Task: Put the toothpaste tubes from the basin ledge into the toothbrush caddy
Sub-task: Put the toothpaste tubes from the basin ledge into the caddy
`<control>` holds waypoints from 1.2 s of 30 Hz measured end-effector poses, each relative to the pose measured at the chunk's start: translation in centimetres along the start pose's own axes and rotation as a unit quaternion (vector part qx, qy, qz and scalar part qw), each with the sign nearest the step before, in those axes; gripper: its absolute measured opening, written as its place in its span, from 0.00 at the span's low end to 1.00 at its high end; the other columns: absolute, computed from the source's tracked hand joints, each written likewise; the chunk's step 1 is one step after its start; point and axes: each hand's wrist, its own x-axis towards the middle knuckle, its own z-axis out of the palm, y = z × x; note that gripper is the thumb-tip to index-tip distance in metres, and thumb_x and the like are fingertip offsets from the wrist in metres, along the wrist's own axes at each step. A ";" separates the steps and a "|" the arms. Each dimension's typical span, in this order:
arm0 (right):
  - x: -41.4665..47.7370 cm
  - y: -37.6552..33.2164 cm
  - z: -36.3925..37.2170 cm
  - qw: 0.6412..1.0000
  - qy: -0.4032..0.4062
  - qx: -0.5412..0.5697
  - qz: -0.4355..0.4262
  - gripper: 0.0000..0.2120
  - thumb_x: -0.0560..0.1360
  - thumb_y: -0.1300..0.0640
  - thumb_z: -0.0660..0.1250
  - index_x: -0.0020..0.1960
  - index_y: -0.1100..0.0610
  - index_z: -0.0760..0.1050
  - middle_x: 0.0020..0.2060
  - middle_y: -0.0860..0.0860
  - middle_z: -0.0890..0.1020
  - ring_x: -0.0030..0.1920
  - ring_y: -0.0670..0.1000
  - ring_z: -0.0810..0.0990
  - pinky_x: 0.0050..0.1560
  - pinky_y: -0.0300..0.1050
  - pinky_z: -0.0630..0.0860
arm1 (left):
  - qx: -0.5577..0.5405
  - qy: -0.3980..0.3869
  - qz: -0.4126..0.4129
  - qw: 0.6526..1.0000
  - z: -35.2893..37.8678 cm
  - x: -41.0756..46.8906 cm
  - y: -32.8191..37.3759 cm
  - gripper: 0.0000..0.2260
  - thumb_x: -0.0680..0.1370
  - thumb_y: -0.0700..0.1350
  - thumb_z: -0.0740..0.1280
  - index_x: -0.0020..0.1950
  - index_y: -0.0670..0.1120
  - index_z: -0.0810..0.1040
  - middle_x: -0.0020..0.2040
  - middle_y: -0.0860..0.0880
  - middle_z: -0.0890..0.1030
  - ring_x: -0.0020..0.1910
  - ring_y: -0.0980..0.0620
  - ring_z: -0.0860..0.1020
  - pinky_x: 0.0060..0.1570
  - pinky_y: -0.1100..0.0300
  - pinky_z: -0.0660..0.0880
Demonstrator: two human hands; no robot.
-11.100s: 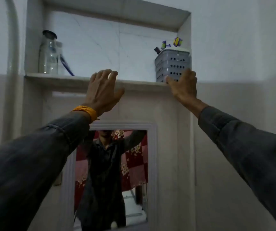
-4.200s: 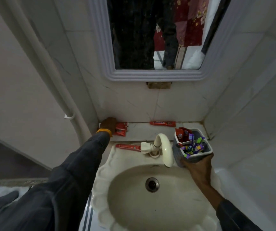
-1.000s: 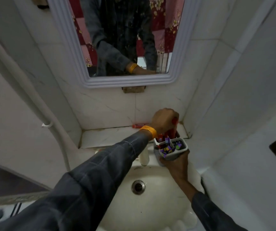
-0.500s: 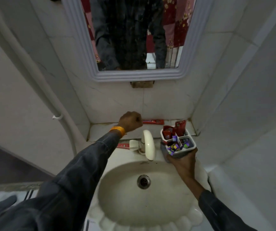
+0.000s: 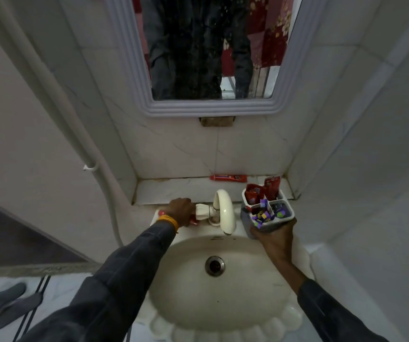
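Observation:
My right hand [image 5: 276, 239] holds the grey toothbrush caddy [image 5: 267, 213] above the basin's right rim. Red toothpaste tubes [image 5: 262, 192] stand in its back compartment, with colourful toothbrush heads in the front ones. My left hand [image 5: 181, 212] is down on the basin rim left of the tap, fingers closed over a red toothpaste tube [image 5: 161, 213] whose ends show on either side of the hand. Another red tube [image 5: 228, 178] lies on the marble ledge [image 5: 174, 191] against the back wall.
A cream tap [image 5: 224, 211] stands between my hands over the basin [image 5: 213, 292]. A framed mirror [image 5: 211, 58] hangs above. A white pipe [image 5: 75, 132] runs down the left wall. Grey slippers [image 5: 3, 304] lie on the floor at bottom left.
My left hand dropped from the back ledge to the basin rim left of the tap and closed over the tube there. The caddy stayed in my right hand.

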 end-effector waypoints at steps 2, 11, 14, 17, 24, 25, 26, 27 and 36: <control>-0.1 -0.1 0.1 1.000 -0.001 -0.005 -0.002 0.48 0.59 0.64 0.86 0.70 0.55 0.64 0.61 0.46 0.79 0.56 0.28 0.78 0.53 0.24 0.75 | 0.009 -0.004 0.006 1.000 -0.6 -0.2 -1.0 0.17 0.73 0.45 0.73 0.61 0.44 0.79 0.57 0.43 0.81 0.55 0.43 0.80 0.57 0.51 0.77; -0.3 -0.2 0.2 1.000 0.005 -0.003 -0.010 0.51 0.58 0.65 0.87 0.73 0.61 0.62 0.64 0.51 0.77 0.55 0.25 0.76 0.51 0.21 0.73 | -0.320 0.154 -0.020 0.935 -12.0 -0.5 -4.3 0.13 0.70 0.45 0.78 0.50 0.41 0.82 0.48 0.44 0.84 0.49 0.45 0.83 0.52 0.53 0.80; -0.3 -0.2 0.1 1.000 0.011 0.003 0.003 0.54 0.55 0.51 0.87 0.74 0.58 0.63 0.65 0.50 0.78 0.58 0.29 0.77 0.53 0.23 0.74 | -0.443 0.222 0.083 0.865 -16.1 -0.5 -0.1 0.12 0.70 0.45 0.78 0.47 0.41 0.80 0.41 0.46 0.84 0.40 0.52 0.84 0.44 0.57 0.84; -0.3 -0.6 0.1 1.000 0.014 0.000 0.003 0.50 0.57 0.58 0.87 0.73 0.57 0.66 0.64 0.50 0.80 0.60 0.34 0.79 0.55 0.26 0.75 | -0.478 0.229 0.168 0.831 -18.2 -0.3 5.6 0.15 0.71 0.45 0.77 0.48 0.37 0.79 0.39 0.45 0.83 0.35 0.54 0.84 0.36 0.63 0.82; -0.2 -0.7 0.1 1.000 0.005 0.024 -0.008 0.52 0.56 0.62 0.87 0.72 0.62 0.63 0.65 0.52 0.76 0.58 0.27 0.76 0.53 0.23 0.73 | -0.399 0.184 0.219 0.871 -16.0 2.2 14.9 0.17 0.66 0.47 0.80 0.46 0.41 0.79 0.45 0.44 0.85 0.42 0.46 0.83 0.42 0.54 0.82; -0.1 -0.7 0.0 1.000 0.003 0.020 -0.012 0.54 0.55 0.57 0.87 0.73 0.64 0.63 0.65 0.53 0.76 0.58 0.26 0.75 0.53 0.22 0.73 | -0.374 0.174 0.224 0.883 -15.6 2.6 15.5 0.16 0.66 0.47 0.80 0.47 0.42 0.79 0.46 0.44 0.85 0.44 0.46 0.83 0.44 0.55 0.81; -0.2 -1.0 -0.1 1.000 -0.004 0.011 -0.011 0.55 0.54 0.56 0.88 0.73 0.65 0.63 0.65 0.53 0.76 0.59 0.26 0.75 0.53 0.22 0.72 | -0.341 0.167 0.232 0.896 -15.1 2.9 15.9 0.14 0.67 0.46 0.79 0.47 0.43 0.80 0.46 0.44 0.85 0.44 0.46 0.83 0.46 0.55 0.80; -0.1 -0.8 0.0 1.000 -0.004 0.004 -0.008 0.55 0.55 0.56 0.88 0.74 0.65 0.63 0.66 0.53 0.76 0.59 0.28 0.75 0.54 0.22 0.72 | -0.303 0.161 0.241 0.908 -14.6 3.2 16.1 0.12 0.69 0.45 0.78 0.48 0.43 0.81 0.46 0.44 0.86 0.44 0.46 0.83 0.47 0.55 0.80; -0.5 -1.2 0.3 0.999 0.003 0.033 0.000 0.38 0.61 0.75 0.82 0.63 0.51 0.73 0.51 0.41 0.85 0.52 0.34 0.83 0.50 0.33 0.81 | -0.476 0.202 0.155 0.841 -15.0 5.2 11.6 0.05 0.72 0.42 0.75 0.43 0.41 0.82 0.42 0.45 0.86 0.35 0.50 0.84 0.34 0.59 0.82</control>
